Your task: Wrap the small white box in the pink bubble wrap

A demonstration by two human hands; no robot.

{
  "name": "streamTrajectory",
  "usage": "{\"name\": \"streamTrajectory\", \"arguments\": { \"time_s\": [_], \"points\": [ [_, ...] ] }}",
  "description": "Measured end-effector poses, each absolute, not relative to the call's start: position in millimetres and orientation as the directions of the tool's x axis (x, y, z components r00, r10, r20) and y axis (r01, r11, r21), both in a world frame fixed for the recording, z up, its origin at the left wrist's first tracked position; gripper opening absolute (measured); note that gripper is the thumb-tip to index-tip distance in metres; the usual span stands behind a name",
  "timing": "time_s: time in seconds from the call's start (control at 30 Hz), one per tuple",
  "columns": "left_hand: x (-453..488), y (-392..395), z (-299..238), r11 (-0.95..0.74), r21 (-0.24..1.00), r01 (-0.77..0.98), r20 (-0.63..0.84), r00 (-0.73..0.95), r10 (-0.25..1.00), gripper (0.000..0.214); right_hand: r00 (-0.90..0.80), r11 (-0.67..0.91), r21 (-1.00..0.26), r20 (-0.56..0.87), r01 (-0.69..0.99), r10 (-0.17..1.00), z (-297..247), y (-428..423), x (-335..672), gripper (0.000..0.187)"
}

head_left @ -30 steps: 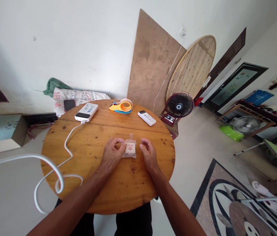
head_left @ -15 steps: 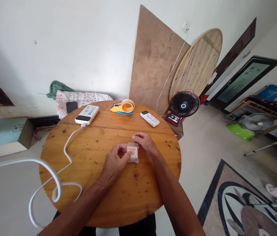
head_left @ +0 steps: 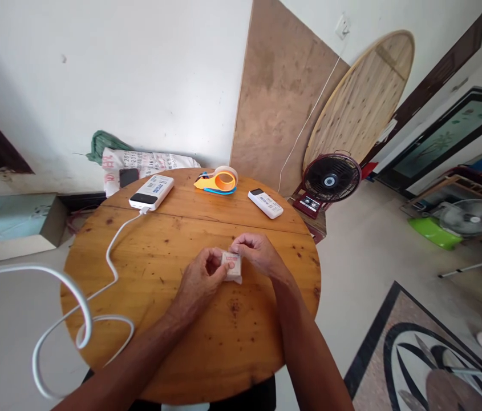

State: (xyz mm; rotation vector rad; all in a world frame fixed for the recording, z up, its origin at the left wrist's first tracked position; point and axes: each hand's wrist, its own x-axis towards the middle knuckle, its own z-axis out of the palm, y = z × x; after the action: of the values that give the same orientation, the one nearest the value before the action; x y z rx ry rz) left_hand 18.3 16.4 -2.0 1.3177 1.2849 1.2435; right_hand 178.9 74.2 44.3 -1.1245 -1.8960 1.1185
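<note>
A small clear plastic packet [head_left: 233, 267] with a pink and white item inside lies near the middle of the round wooden table [head_left: 181, 354]. My left hand [head_left: 201, 278] pinches the packet's left edge with curled fingers. My right hand [head_left: 256, 254] reaches over the packet's top edge, fingers bent and pressed on it. Both hands hold the packet just above or on the tabletop.
At the table's far side lie a white power bank [head_left: 152, 192] with a white cable [head_left: 110, 257], an orange tape dispenser [head_left: 218, 181] and a white remote [head_left: 265, 204]. A black floor fan [head_left: 330, 180], leaning boards and clutter stand right of the table.
My right hand moved from the packet's right side to over its top edge and took hold of it. The left hand kept its pinch. The view drifted a little.
</note>
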Motion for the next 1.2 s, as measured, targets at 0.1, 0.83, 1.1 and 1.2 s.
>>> {"name": "streamTrajectory", "arguments": {
  "time_s": [0.1,0.83,1.1,1.2],
  "points": [
    [20,16,0,-0.058,0.995,0.076,0.062,-0.055,0.997,0.024,-0.48,0.347,-0.852,0.132,0.393,0.867,52,68,183,0.014],
    [21,14,2,-0.403,0.835,0.374,0.433,0.004,0.901,0.017,-0.564,0.633,-0.569,0.325,0.524,0.759,59,60,199,0.013],
    [21,15,-3,-0.384,0.859,0.338,0.407,0.004,0.914,0.019,-0.582,0.578,-0.674,0.264,0.459,0.769,57,61,196,0.021],
    [21,14,-3,-0.379,0.847,0.373,0.406,0.009,0.914,0.019,-0.581,0.581,-0.671,0.267,0.461,0.769,56,61,195,0.017]
  ]
}}
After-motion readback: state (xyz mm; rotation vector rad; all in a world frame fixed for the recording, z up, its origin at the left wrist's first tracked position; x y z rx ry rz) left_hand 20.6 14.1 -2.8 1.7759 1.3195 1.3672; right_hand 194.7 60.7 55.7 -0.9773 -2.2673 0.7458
